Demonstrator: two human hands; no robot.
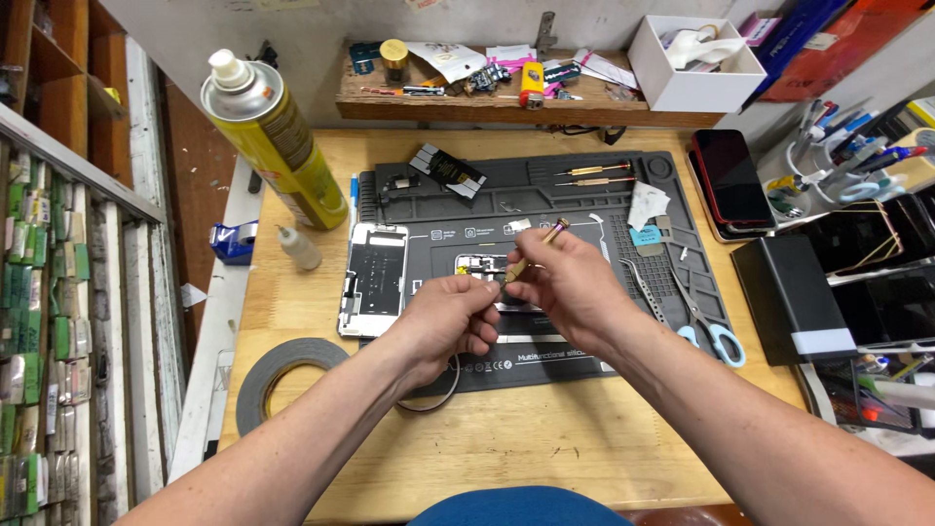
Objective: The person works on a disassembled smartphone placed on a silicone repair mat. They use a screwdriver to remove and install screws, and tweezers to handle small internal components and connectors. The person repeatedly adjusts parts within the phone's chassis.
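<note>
Head cam: right hand (570, 282) grips screwdriver (534, 251), left hand (443, 317) pinched; both mid-mat (545, 195).

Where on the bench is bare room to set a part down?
Bare wood along the front edge of the table, below the grey mat and right of the tape roll. Crowded: the mat around both hands, and the right side by the scissors.

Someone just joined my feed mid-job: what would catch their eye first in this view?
Probably the two hands meeting over the grey mat at centre: the right hand holds a small brass-handled screwdriver, its tip near the left hand, which pinches something too small to tell. Next, the big yellow spray can standing at the far left of the bench, and the opened phone lying on the mat's left edge.
</note>
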